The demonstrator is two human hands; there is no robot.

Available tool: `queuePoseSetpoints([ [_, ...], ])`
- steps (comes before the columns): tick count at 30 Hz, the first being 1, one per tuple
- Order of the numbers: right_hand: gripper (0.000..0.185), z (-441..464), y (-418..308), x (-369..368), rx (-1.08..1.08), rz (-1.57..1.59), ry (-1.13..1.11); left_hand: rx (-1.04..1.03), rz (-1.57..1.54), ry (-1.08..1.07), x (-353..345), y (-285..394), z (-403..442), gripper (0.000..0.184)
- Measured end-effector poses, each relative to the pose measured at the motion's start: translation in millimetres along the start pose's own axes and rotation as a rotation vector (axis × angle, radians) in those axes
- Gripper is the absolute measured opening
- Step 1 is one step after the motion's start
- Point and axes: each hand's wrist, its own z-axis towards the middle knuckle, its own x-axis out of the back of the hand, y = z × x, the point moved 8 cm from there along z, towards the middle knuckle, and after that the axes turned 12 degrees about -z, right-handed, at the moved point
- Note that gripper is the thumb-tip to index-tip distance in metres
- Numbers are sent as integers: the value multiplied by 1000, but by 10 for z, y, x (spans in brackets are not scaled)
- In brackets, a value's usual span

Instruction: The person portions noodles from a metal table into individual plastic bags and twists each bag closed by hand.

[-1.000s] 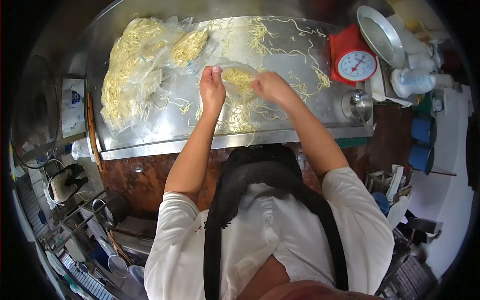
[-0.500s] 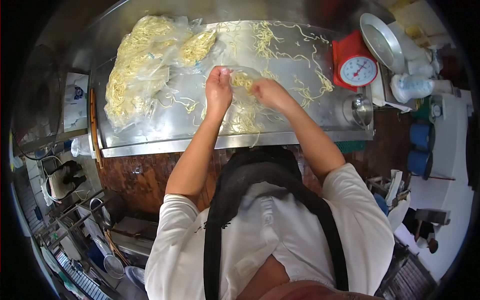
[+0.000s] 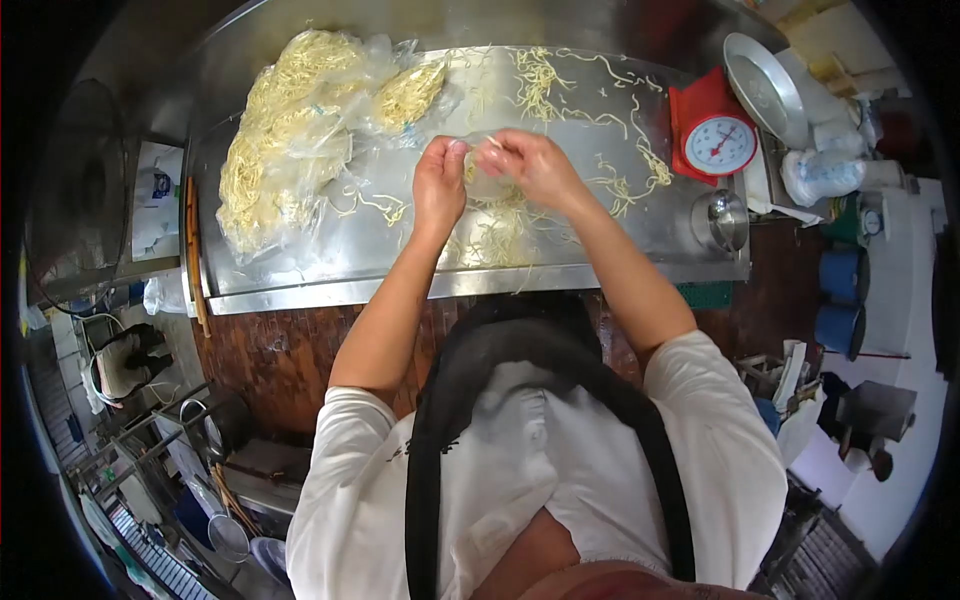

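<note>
My left hand is closed, pinching the edge of a clear plastic bag over the steel table. Facing it, my right hand has its fingers curled in at the top of the same bag; they are slightly blurred. Pale yellow noodles show through the plastic, though the hands partly cover them. Below the hands, loose noodles lie heaped on the metal near the front edge. To the left is a large pile of bagged noodles, with a smaller bag of noodles against it.
A red scale with a round dial stands at the table's right, beside a tilted metal pan. A steel bowl sits at the right front corner. Stray noodles lie towards the back. Wooden sticks lean along the left edge.
My right hand has risen from the side of the bag to its top edge, nearer my left hand. The left hand stays almost in place, still gripping the bag.
</note>
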Motion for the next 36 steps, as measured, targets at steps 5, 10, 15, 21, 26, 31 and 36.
queuePoseSetpoints([
  [5,25,82,296,75,70,-719,150,18,10,12,138,-178,58,22],
  [10,28,21,619,237,-63,-947,585,16,-6,-92,-13,-29,69,23],
  [15,27,-217,701,785,-215,-881,323,-162,-49,-63,-14,362,257,23],
  [21,28,-812,564,1770,-391,-503,277,-21,-51,-138,-814,323,700,21],
  [26,29,-1370,-1135,3476,92,-485,740,-393,-284,-183,-2185,2083,809,23],
  [31,46,-2017,-1839,4338,446,-442,788,-441,-393,-250,-3153,2774,760,21],
  [36,49,-2711,-1001,4246,241,-344,833,-347,-107,-252,-3886,1799,806,25],
])
